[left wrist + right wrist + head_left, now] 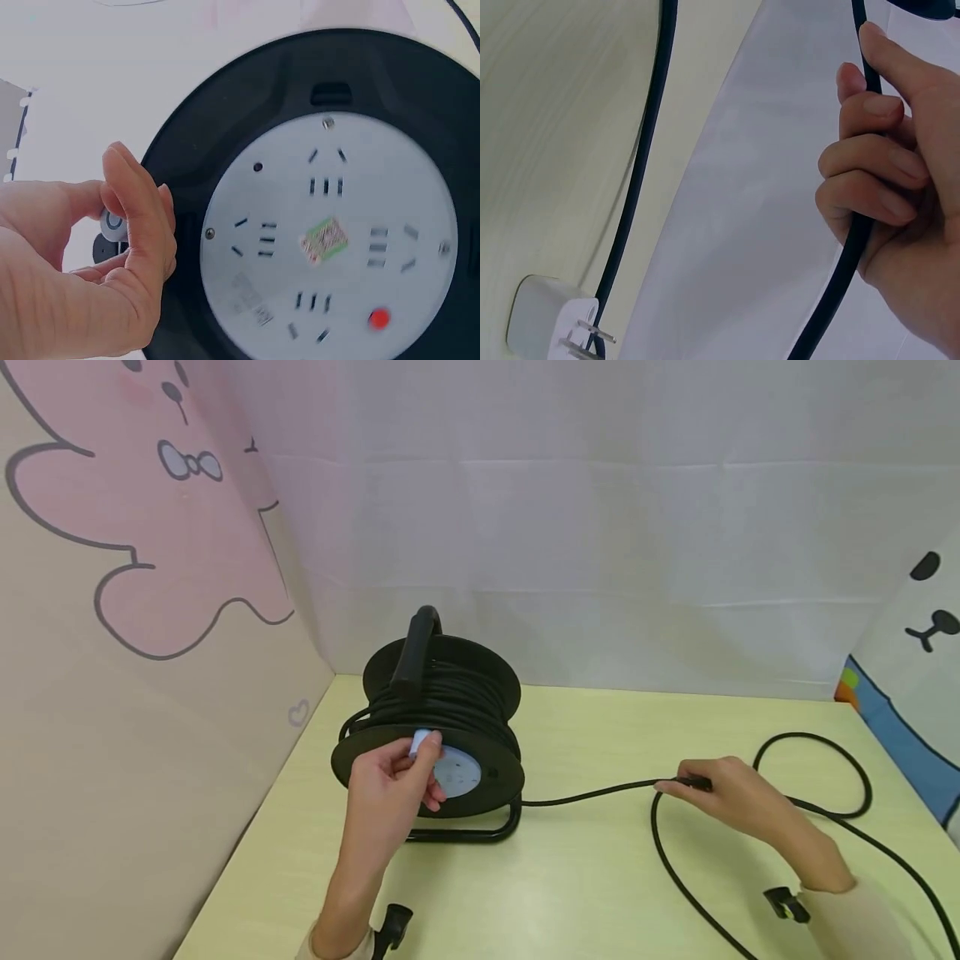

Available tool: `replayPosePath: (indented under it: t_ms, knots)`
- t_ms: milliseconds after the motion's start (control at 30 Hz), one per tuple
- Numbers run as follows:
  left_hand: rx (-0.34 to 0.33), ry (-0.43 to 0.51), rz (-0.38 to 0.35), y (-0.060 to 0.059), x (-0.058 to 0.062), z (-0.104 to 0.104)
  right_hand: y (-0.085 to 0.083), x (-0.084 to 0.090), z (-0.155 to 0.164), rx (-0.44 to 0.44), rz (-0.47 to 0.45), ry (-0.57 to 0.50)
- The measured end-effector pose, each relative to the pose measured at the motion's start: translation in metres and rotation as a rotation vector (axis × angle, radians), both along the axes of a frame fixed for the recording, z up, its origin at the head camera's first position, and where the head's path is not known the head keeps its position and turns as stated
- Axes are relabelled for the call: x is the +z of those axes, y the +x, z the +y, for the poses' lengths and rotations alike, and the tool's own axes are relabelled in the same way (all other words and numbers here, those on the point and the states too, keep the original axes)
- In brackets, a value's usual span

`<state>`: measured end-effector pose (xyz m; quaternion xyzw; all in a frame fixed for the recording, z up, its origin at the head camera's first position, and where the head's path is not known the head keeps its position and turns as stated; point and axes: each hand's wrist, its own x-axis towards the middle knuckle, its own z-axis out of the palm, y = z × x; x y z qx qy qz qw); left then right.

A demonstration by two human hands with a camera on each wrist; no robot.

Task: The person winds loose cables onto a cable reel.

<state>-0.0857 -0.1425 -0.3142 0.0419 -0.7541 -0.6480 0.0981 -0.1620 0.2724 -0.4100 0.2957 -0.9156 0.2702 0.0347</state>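
Observation:
A black cable reel (352, 758) stands on the table at centre left, wound with black cable. Its round white socket panel (322, 187) faces the left wrist camera and carries a red button (379, 319). My left hand (386, 777) pinches a pale knob (420, 740) on the reel's front flange between thumb and fingers. Off to the right, my right hand (738, 793) has its fingers curled around the black cable (592, 793). That cable runs from the low right side of the reel into this hand, and loose loops trail beyond it.
A white plug (551, 319) with metal pins lies on the table in the right wrist view. The reel's carrying handle (416, 652) rises on top, and its tubular stand (461, 837) rests on the pale table (585, 893). Curtains (600, 527) enclose the back and sides.

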Motion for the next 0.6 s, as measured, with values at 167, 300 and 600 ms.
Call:
replayPosePath:
  t_ms: [167,300,600]
  knots:
    - [-0.059,-0.001,0.011,-0.001,-0.004,0.013,-0.001,0.0,-0.004,-0.016,0.003,0.027]
    - [-0.099,0.001,-0.001,-0.001,-0.009,0.023,-0.001,0.0,-0.004,-0.029,0.038,0.04]
    - [-0.21,0.034,-0.081,-0.004,-0.03,0.047,-0.001,0.004,-0.005,-0.06,0.117,0.059]
